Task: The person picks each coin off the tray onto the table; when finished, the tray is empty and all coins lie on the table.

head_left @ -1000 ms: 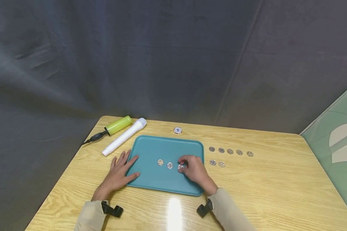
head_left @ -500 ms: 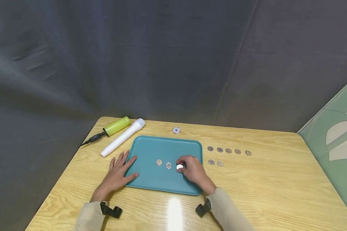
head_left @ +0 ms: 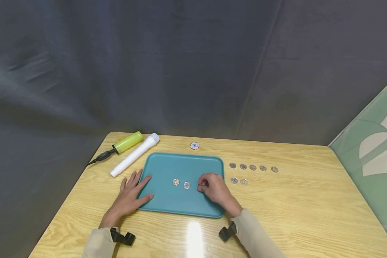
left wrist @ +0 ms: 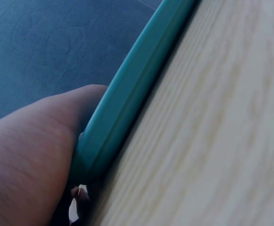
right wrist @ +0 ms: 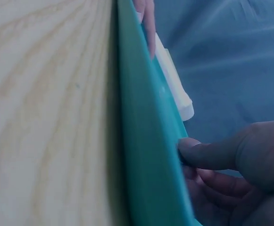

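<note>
A teal tray [head_left: 167, 204] lies on the wooden table [head_left: 293, 208]. Two silver coins [head_left: 176, 182] [head_left: 186, 185] sit side by side at its middle. Just right of them my right hand [head_left: 200, 186] has its fingers curled, with the fingertips pinching a third coin that is mostly hidden. My left hand [head_left: 132, 191] lies flat with fingers spread at the tray's left edge, thumb against the rim. The left wrist view shows that thumb [left wrist: 33, 155] against the tray rim [left wrist: 127, 103]. Curled fingers [right wrist: 221, 155] show over the tray [right wrist: 146, 155] in the right wrist view.
Right of the tray lie a row of several coins [head_left: 253, 167] and two more coins [head_left: 239, 181] nearer me. A white poker chip [head_left: 194, 145] sits behind the tray. A white tube [head_left: 133, 154] and a green cylinder [head_left: 127, 141] with a black cord lie at back left.
The third coin lay flat under my right fingertips, then tipped up bright, and is now nearly hidden between them. My left hand has stayed at the tray's edge.
</note>
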Demonstrator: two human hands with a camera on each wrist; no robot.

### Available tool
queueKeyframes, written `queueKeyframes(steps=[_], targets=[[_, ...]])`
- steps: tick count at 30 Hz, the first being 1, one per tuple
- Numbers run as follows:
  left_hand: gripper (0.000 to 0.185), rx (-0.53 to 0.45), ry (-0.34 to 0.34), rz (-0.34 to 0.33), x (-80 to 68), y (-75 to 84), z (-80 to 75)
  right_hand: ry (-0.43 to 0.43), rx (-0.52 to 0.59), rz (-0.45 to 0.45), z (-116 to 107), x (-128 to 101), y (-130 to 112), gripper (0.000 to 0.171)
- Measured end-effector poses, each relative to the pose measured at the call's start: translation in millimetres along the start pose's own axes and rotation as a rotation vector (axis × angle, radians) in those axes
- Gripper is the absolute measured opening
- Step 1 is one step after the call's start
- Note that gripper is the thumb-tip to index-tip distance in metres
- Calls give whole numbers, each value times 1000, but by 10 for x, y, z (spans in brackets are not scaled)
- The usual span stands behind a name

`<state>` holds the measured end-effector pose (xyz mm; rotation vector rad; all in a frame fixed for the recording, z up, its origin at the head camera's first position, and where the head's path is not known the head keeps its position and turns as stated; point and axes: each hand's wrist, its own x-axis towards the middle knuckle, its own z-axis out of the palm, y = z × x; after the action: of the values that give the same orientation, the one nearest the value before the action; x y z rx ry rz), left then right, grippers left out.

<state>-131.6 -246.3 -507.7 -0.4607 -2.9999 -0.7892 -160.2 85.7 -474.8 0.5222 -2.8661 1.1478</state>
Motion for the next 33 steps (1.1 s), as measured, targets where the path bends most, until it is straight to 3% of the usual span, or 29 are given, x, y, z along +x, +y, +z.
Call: queueKeyframes(steps=[6, 13, 22, 33], targets=[[74, 12, 6, -7, -24, -26, -12, -46, 121, -7, -56, 24, 40, 2], [73, 3, 3, -7, -22, -45, -13, -53, 314, 82, -183, 44, 96, 9], [74, -7, -5, -2, 3, -32, 0, 0, 406, 152, -413, 52, 226, 12], [73, 7, 17, 4, 2, -3, 1, 58, 423, 227, -782, -118, 580, 18]])
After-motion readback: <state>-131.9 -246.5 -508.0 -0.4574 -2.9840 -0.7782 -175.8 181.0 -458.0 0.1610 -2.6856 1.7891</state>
